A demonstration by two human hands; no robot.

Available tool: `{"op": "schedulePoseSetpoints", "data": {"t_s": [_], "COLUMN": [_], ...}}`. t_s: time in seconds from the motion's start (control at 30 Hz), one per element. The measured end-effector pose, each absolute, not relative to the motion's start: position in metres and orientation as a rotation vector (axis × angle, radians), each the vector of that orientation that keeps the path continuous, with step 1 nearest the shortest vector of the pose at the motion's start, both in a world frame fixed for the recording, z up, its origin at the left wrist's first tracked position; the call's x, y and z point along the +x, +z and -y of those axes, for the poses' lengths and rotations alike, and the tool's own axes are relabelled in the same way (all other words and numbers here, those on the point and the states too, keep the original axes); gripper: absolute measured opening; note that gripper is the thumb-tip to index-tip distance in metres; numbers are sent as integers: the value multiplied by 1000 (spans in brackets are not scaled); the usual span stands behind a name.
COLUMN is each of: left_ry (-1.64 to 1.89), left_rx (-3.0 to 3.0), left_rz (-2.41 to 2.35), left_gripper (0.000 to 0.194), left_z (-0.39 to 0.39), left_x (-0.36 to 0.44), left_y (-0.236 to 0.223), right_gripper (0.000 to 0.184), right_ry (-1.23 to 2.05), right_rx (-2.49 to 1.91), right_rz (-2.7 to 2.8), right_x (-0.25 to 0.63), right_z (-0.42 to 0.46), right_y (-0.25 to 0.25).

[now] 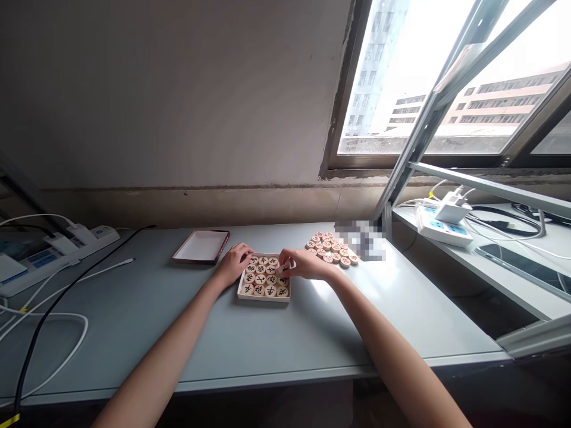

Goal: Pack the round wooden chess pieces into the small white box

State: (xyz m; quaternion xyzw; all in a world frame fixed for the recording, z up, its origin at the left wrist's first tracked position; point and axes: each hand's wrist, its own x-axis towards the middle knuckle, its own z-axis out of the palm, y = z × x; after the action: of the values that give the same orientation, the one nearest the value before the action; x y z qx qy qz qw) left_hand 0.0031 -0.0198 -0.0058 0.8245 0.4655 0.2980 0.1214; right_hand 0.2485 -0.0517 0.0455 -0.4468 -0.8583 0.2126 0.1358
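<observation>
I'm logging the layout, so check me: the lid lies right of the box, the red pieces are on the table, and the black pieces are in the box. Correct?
Not quite: the head view shows the lid left of the box. The red and black pieces are as you said.

Black Chinese characters: on round pieces point(270, 290) in box point(264, 299); front row, third from left, apparently "車". Red characters: on loose pieces point(328, 258), too small to read.
</observation>
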Motion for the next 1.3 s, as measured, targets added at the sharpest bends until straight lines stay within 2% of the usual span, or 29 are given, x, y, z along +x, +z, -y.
{"op": "schedulePoseSetpoints", "data": {"t_s": [0.17, 0.3, 0.47, 0.6, 0.73, 0.93, 1.17, 1.3], "left_ry": [862, 855, 865, 856, 862, 858, 854, 857], "left_rx": [2394, 2387, 2394, 2399, 2408, 2408, 2389, 2402], "left_rz": [-1365, -1372, -1382, -1383, -1372, -1379, -1405, -1401], "left_gripper": [23, 22, 21, 21, 21, 22, 23, 23], "left_z": [21, 23, 22, 21, 22, 23, 19, 19], "left_x": [3, 3, 4, 3, 3, 3, 1, 1], "left_y": [-5, -3, -4, -5, -4, -4, -9, -9], "right_gripper": [16, 14, 10, 12, 19, 27, 20, 19], "right_ry": [519, 498, -67, -252, -141, 316, 298, 408], "right_rx": [-1369, -1477, -1523, -1602, -1566, -1203, -1150, -1149], "right_rz": [2230, 2250, 2386, 2384, 2314, 2575, 2673, 2594], "right_x": [255, 269, 282, 293, 291, 261, 244, 242], "right_z": [46, 40, 33, 26, 29, 55, 64, 62], "right_y": [44, 43, 36, 30, 37, 57, 55, 58]}}
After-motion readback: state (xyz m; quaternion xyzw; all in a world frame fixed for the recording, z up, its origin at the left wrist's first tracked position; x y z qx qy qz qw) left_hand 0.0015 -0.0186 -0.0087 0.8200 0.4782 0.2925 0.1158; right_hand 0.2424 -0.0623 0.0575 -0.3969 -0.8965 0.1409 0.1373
